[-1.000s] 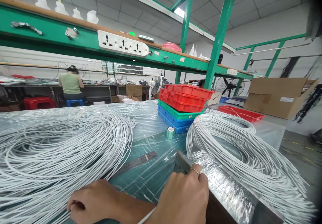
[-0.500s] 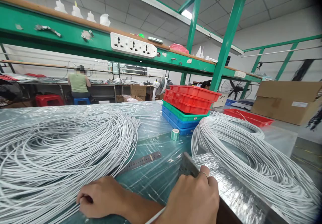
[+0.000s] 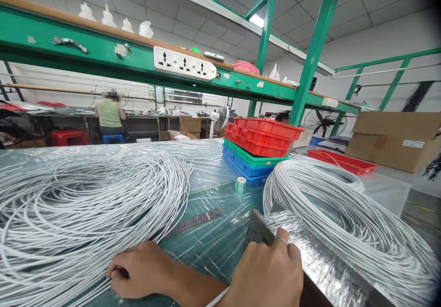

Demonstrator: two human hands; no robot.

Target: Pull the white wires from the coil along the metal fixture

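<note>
My left hand point(image 3: 138, 270) is curled closed at the near edge of a big loose coil of white cables point(image 3: 103, 206); whatever its fingers hold is hidden. My right hand point(image 3: 265, 270), a ring on one finger, is closed beside a shiny metal box point(image 3: 324, 247), its fingertips out of sight. A single white cable point(image 3: 217, 296) runs up under this hand and vanishes behind it. An upright dark metal plate point(image 3: 258, 226) stands at the box's near left end. Past my left wrist lies a steel ruler point(image 3: 193, 223).
A second cable coil point(image 3: 303, 192) lies around the box at right. Stacked red, green and blue trays point(image 3: 255, 160) stand behind a tape roll point(image 3: 240, 184). A green shelf point(image 3: 138, 59) with sockets spans above. A person point(image 3: 110, 114) sits at a far bench.
The view has shifted slightly, so everything appears a little farther right. Both hands keep the same pose and place relative to the coil and the metal box.
</note>
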